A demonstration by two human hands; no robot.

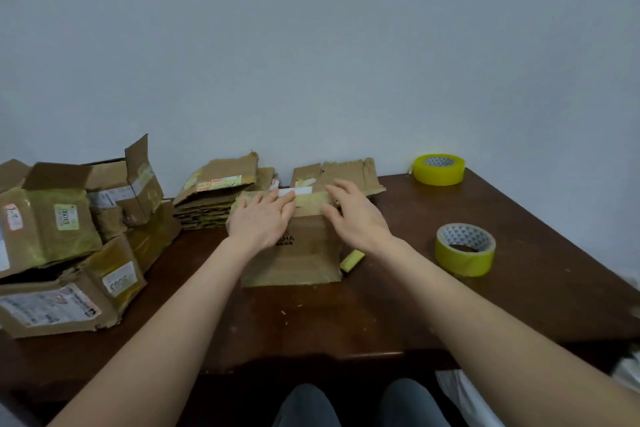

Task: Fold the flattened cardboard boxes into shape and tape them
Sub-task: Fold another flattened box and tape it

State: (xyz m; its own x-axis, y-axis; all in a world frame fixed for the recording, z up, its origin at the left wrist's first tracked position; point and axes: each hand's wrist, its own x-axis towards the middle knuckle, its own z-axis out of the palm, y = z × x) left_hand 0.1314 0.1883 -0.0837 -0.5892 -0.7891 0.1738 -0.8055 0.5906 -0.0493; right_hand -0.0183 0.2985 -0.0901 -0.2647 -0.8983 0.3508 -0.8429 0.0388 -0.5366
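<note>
**Both hands flat on top of the box**

Head camera, the only view there is. The box (294, 260) stands in the middle of the dark wooden table (381, 315), right in front of the person, with its printed side facing them. A strip of yellowish tape (311, 200) runs along its top edge.

The left hand (261, 218) lies palm-down on the left part of the top. Its fingers are straight and close together, with the tips on the tape. The right hand (356, 215) is on the right part. Its fingers are straight too but a bit spread, reaching onto the tape, and it's slightly blurred. Neither hand is gripping anything, they're just laid flat on it.

Just beside the box's lower right corner lies a small yellow scrap (352, 260), can't tell what it is. The near tape roll (465, 249) sits hole-up to the right, apart from the box. The far tape roll (439, 169) is in the back corner by the wall (311, 45).

Behind the box there's a stack of flattened boxes (214, 198), plus one more flattened piece (346, 172) just past the fingers. On the left sits a heap of taped-up boxes (69, 236) with labels on them.
</note>
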